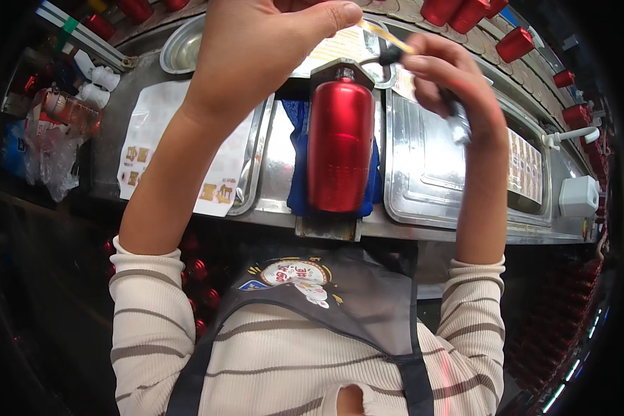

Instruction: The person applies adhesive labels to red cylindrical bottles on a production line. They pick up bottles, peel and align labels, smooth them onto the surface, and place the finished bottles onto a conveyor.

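My left hand [284, 48] is raised over the far side of the workbench, pinching one end of a thin yellow strip [385, 36] between thumb and fingers. The strip's other end is at the fingertips of my right hand [454, 76]. Tucked in that same hand is a tool with a black handle [456, 109]; its kind is not clear from here. Below and between my hands, a shiny red metal bottle [341, 145] lies with its neck pointing away from me. It rests on a blue cloth [298, 197] over a metal stand.
Left of the bottle, a white decal sheet [180, 166] with gold prints lies on a metal tray. To the right is a shallow metal tray [423, 194] with another printed sheet [523, 166]. A metal bowl [184, 47] stands far left. Red bottles [514, 44] line the far side.
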`<act>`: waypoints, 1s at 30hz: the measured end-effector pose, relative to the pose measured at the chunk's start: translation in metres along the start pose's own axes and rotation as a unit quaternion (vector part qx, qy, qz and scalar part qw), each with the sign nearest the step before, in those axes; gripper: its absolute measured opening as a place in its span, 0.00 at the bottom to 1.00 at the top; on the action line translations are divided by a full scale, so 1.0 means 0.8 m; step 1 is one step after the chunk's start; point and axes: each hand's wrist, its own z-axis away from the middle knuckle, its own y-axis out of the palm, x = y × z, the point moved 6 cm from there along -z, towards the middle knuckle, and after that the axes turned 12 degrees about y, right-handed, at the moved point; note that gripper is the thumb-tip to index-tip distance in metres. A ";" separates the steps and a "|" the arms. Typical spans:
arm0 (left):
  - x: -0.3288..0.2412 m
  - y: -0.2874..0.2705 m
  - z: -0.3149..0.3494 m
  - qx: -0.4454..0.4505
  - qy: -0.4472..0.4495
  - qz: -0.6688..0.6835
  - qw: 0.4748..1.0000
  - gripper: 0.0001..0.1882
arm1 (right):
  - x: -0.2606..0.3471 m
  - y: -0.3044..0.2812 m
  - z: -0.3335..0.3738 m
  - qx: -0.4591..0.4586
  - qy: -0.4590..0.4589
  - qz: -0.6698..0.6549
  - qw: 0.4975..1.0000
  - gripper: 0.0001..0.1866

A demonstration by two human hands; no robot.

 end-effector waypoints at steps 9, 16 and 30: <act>0.020 0.019 0.196 -0.070 -0.106 -0.006 0.992 0.21 | -0.060 0.058 0.128 -0.181 0.073 0.089 0.977 0.08; 0.051 0.012 0.275 -0.089 -0.136 -0.092 0.982 0.19 | -0.179 0.115 0.121 -0.174 0.159 -0.125 0.964 0.06; 0.058 0.024 0.273 -0.055 -0.161 -0.095 0.981 0.20 | -0.185 0.115 0.125 -0.193 0.161 -0.178 0.951 0.05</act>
